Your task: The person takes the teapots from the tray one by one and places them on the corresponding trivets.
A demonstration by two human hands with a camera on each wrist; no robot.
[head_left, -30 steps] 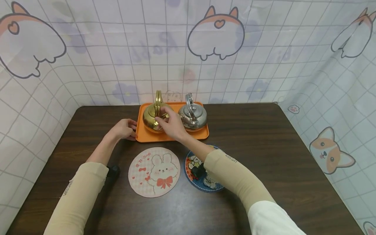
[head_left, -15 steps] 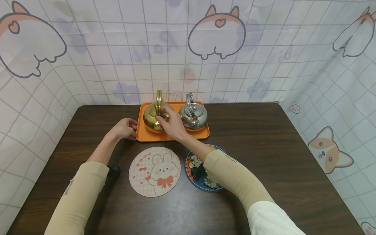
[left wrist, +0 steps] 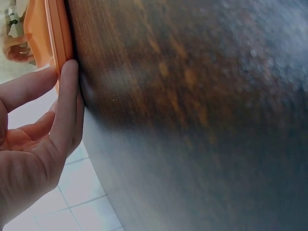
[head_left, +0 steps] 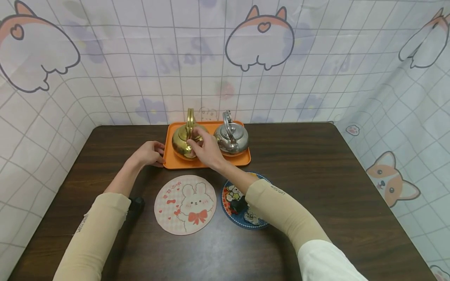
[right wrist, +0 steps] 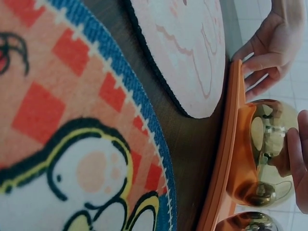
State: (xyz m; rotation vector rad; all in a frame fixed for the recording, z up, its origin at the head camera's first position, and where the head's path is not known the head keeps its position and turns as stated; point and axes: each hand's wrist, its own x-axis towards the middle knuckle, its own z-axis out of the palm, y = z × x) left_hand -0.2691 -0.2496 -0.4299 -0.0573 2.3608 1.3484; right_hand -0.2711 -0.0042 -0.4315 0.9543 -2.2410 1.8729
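At the back of the table an orange tray point(head_left: 183, 163) carries a gold kettle point(head_left: 179, 142) on its left and a silver kettle point(head_left: 233, 144) on its right. My left hand point(head_left: 147, 154) pinches the tray's near left corner; in the left wrist view its thumb lies on the rim and its fingers lie against the underside. My right hand point(head_left: 207, 150) holds the gold kettle by its upright handle point(head_left: 190, 121), thumb toward me. Part of the gold kettle is hidden behind this hand. At the right wrist view's edge, the right fingers point(right wrist: 299, 168) show beside the shiny gold body.
A round pink rabbit mat point(head_left: 186, 207) lies in front of the tray. Right of it is a round blue-rimmed cartoon mat point(head_left: 228, 212), partly under my right forearm. A patterned cloth point(head_left: 260, 86) hangs behind the dark wooden table point(head_left: 316, 175).
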